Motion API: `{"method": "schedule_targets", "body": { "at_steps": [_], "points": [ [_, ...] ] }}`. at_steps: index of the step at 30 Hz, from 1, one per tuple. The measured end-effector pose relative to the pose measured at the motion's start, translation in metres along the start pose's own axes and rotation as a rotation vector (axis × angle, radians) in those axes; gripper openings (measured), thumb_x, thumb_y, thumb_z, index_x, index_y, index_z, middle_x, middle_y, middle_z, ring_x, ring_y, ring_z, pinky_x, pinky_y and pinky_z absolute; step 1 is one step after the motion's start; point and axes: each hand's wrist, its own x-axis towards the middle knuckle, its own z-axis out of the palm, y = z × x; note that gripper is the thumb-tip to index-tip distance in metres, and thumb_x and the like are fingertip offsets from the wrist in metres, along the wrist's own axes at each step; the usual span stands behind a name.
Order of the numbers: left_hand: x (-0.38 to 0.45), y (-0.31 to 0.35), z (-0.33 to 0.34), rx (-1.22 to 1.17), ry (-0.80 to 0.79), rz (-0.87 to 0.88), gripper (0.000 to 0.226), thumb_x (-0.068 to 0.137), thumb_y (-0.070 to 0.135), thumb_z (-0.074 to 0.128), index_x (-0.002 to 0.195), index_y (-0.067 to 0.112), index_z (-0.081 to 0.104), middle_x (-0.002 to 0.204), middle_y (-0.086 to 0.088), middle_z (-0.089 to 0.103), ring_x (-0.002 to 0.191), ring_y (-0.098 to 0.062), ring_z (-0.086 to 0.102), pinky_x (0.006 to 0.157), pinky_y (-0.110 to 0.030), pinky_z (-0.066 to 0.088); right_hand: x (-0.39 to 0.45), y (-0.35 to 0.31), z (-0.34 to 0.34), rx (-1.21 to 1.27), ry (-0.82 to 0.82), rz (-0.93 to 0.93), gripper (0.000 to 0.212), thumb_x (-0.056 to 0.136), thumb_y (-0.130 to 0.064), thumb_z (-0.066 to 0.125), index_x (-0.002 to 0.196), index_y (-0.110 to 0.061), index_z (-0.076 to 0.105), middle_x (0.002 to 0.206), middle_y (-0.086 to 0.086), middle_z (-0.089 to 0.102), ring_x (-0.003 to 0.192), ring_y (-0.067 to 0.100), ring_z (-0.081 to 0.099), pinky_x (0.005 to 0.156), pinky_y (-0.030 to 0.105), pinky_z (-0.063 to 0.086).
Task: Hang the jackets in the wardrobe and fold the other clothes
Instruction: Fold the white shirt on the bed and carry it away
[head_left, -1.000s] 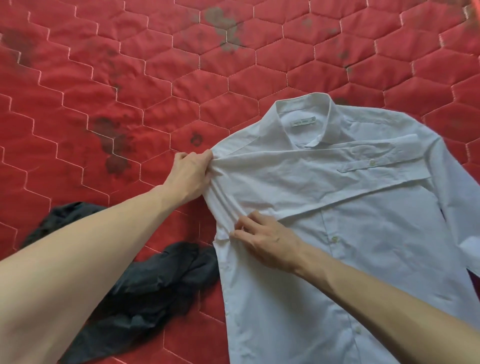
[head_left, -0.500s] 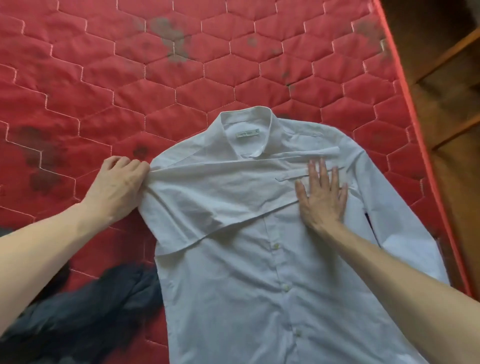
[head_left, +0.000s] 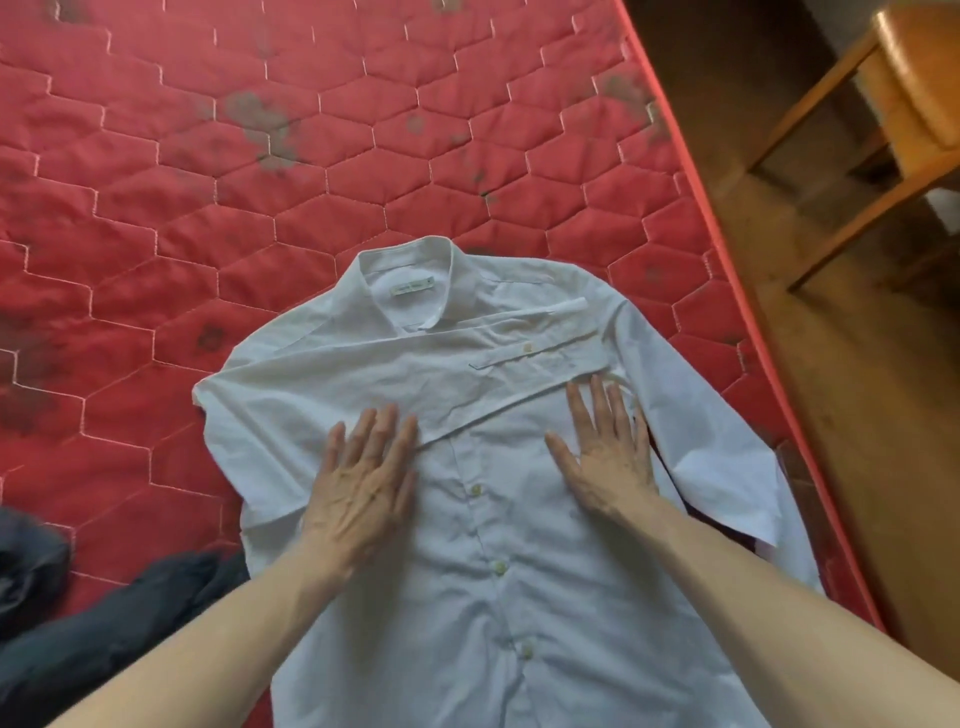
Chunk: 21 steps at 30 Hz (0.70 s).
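A white button-up shirt (head_left: 493, 597) lies front side up on the red quilted mattress (head_left: 260, 182), collar pointing away from me. One sleeve is folded across the chest, its cuff near the right shoulder. The other sleeve lies out along the shirt's right side. My left hand (head_left: 363, 478) lies flat with straight fingers on the lower edge of the folded sleeve. My right hand (head_left: 608, 452) lies flat on the shirt's chest, just below the cuff. A dark crumpled garment (head_left: 104, 623) lies at the lower left, beside the shirt.
The mattress edge (head_left: 727, 270) runs diagonally down the right side, close to the shirt's loose sleeve. Beyond it is brown floor (head_left: 831, 415) and a wooden chair (head_left: 893, 114) at the upper right.
My left hand let go of the shirt's left shoulder fold and moved onto the folded sleeve. My right hand stayed flat on the chest. The view shifted right.
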Motion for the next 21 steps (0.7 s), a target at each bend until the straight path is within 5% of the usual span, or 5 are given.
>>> {"method": "schedule_targets", "body": {
  "at_steps": [9,14,16,18,21],
  "points": [
    [0.008,0.077,0.014,0.001,-0.069,-0.226,0.083,0.092,0.052,0.001,0.166,0.019,0.015,0.173,-0.016,0.010,0.160,-0.039,0.010,0.127,-0.060,0.009,0.014,0.011,-0.013,0.126,-0.199,-0.086,0.087,0.100,-0.073,0.026,0.144,-0.044,-0.044,0.162,-0.003,-0.046,0.145,0.019,-0.046,0.119,0.049,-0.026],
    [0.020,0.136,0.023,-0.043,-0.102,-0.348,0.072,0.104,0.059,0.027,0.167,0.030,0.007,0.175,-0.012,-0.002,0.160,-0.040,0.004,0.127,-0.054,0.009,0.021,0.020,-0.059,0.126,-0.443,-0.188,0.096,0.098,-0.073,0.039,0.164,-0.033,-0.018,0.169,0.000,-0.032,0.157,0.025,-0.029,0.126,0.050,-0.011],
    [0.020,0.162,0.026,-0.041,-0.125,-0.321,0.075,0.104,0.060,0.033,0.167,0.031,0.003,0.175,-0.011,-0.005,0.159,-0.042,0.000,0.127,-0.055,0.009,0.025,0.033,-0.089,0.277,-0.462,-0.218,0.080,0.101,-0.060,0.049,0.166,-0.022,0.022,0.175,0.009,0.005,0.161,0.030,0.004,0.128,0.045,0.009],
    [0.017,0.184,0.028,-0.018,-0.172,-0.277,0.078,0.103,0.062,0.031,0.166,0.032,-0.002,0.174,-0.011,-0.010,0.159,-0.042,-0.004,0.127,-0.057,0.007,0.020,0.053,-0.112,0.614,-0.212,-0.186,0.042,0.104,-0.037,0.057,0.135,-0.009,0.066,0.147,0.012,0.059,0.137,0.031,0.051,0.112,0.041,0.038],
    [0.006,0.208,0.028,0.018,-0.259,-0.196,0.080,0.102,0.065,0.031,0.165,0.034,-0.009,0.173,-0.010,-0.017,0.159,-0.042,-0.009,0.127,-0.059,0.003,0.004,0.094,-0.114,0.662,0.299,0.030,0.029,0.102,-0.012,0.053,0.127,-0.012,0.068,0.131,0.006,0.066,0.123,0.026,0.057,0.101,0.039,0.046]
  ]
}}
